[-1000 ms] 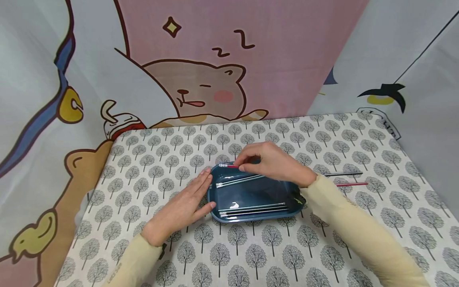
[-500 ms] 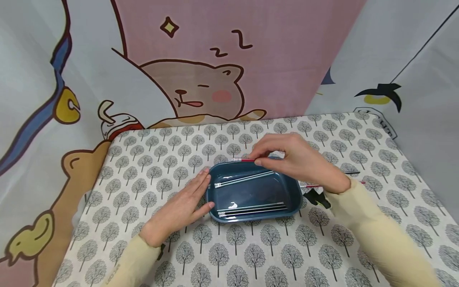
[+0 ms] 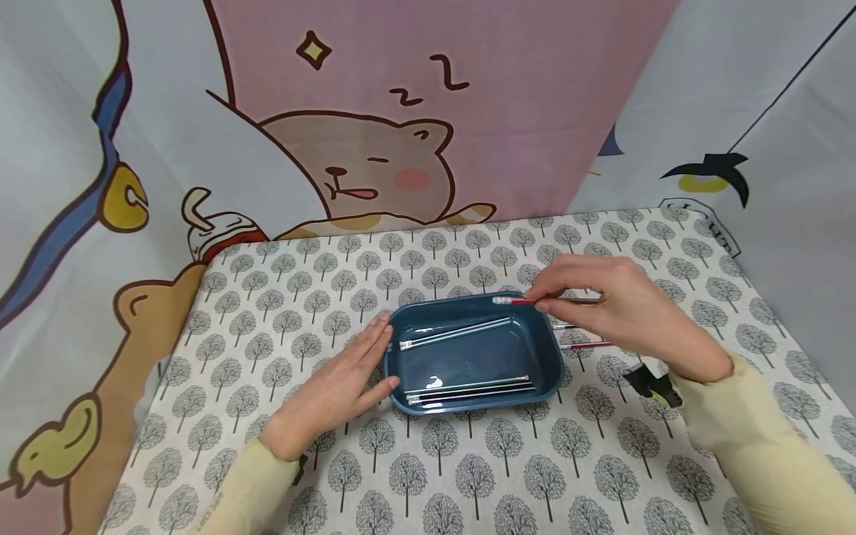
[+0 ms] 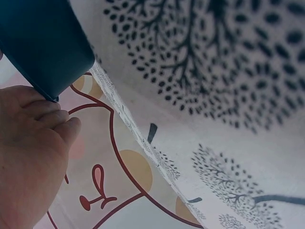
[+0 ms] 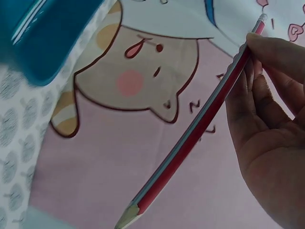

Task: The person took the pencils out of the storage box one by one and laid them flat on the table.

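My right hand (image 3: 618, 308) pinches a red-and-white striped pencil (image 5: 186, 136) between thumb and fingers near its eraser end. The sharpened tip points away from the fingers in the right wrist view. In the head view this pencil is above the far right corner of a dark blue tray (image 3: 461, 357). My left hand (image 3: 334, 397) rests against the tray's left rim with fingers extended. Inside the tray, a pale green striped pencil (image 3: 455, 333) lies slanted toward the back, and a black striped pencil (image 3: 475, 392) lies along the front, with a greenish one beside it.
Right of the tray, a red pencil (image 3: 585, 345) and a dark pencil (image 3: 565, 327) lie on the tree-print tablecloth (image 3: 441, 461), partly hidden by my right hand. A cartoon-print curtain (image 3: 521, 111) hangs behind the table.
My right hand has lifted the red pencil from the tray's back side and carried it to the right. The left hand stays at the rim.
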